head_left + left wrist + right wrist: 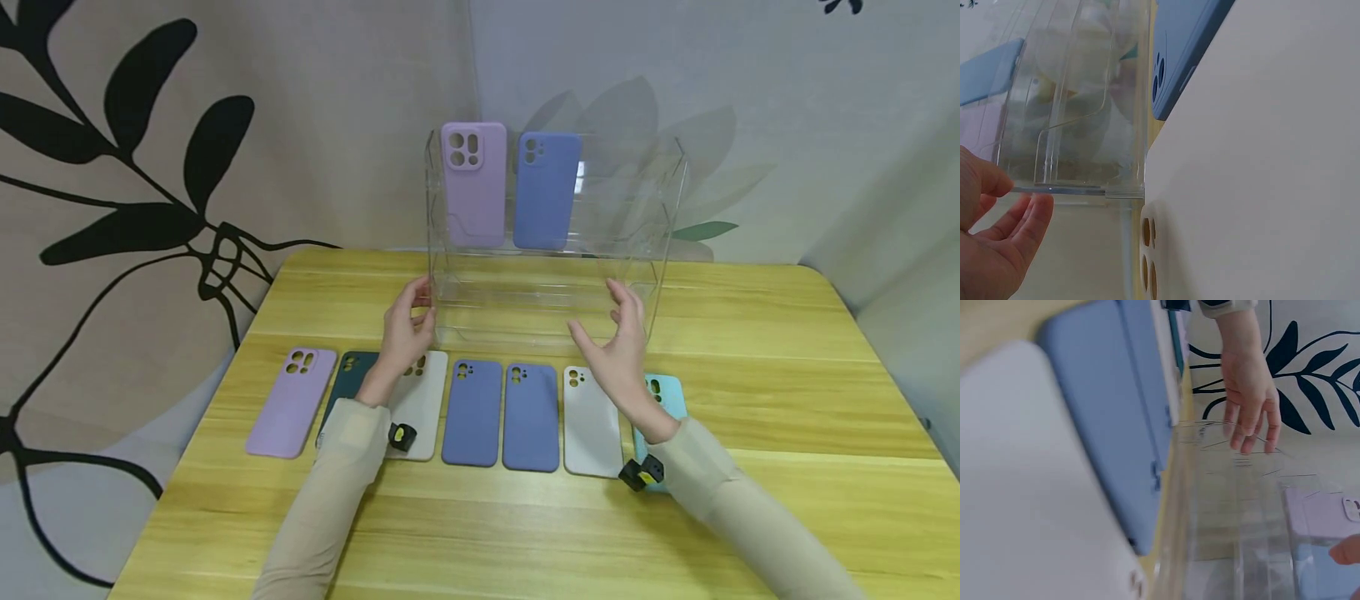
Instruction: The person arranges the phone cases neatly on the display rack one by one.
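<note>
My left hand (407, 332) is at the left side of a clear acrylic display rack (525, 327), fingertips and thumb right at its side panel's edge. In the right wrist view, its fingers (1250, 425) extend loosely beside the rack. My right hand (617, 346) is held before the rack's right part, thumb and fingers spread with nothing between them. A light purple phone case (480, 200) and a blue phone case (547, 196) lean upright on the rack's upper tier, side by side at the left.
Several phone cases lie in a row before the rack: a purple case (292, 404), dark green case (348, 375), white case (427, 408), blue case (471, 417), second blue case (531, 421), another white case (592, 429) and turquoise case (671, 396). A wall (360, 125) stands behind the wooden table (787, 375).
</note>
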A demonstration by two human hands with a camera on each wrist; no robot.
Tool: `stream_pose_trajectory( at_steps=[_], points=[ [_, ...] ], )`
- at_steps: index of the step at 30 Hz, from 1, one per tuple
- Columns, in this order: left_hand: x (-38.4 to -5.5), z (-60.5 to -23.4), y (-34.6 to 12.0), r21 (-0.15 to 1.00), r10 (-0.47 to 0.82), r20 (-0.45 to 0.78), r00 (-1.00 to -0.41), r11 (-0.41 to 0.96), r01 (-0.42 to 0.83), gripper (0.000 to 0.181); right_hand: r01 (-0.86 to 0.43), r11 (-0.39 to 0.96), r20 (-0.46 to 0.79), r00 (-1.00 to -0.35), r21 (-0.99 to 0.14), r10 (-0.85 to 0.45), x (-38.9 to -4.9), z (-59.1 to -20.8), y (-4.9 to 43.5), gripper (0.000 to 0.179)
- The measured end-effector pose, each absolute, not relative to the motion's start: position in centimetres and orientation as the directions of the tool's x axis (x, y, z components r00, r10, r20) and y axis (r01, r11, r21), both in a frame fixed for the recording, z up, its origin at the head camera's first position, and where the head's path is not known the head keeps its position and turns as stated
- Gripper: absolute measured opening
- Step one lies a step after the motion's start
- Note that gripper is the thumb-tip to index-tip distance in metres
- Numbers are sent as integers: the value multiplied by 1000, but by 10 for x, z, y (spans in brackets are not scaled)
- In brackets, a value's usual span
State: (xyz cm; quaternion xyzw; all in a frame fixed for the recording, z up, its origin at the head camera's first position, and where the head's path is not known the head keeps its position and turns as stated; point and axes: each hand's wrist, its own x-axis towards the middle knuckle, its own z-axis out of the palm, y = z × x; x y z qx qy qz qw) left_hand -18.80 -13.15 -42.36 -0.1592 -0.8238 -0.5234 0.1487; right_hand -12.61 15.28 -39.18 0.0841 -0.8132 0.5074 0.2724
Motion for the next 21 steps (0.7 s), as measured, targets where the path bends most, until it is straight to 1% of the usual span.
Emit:
stream_pose_trajectory(
  at_steps=[9, 16, 21],
  points=[
    [-187, -422, -131, 828, 104, 407, -908, 377, 415, 45, -312, 485, 432, -888, -817, 156, -101, -410, 180, 67],
    [-188, -423, -130, 824, 102, 421, -901, 373, 428, 46, -229, 523, 358, -920, -821, 159, -86, -425, 199, 68],
    [-178, -407, -124, 816, 109, 426, -898, 382, 433, 44, -144, 549, 278, -946, -824, 168, -80, -434, 213, 68]
  ],
)
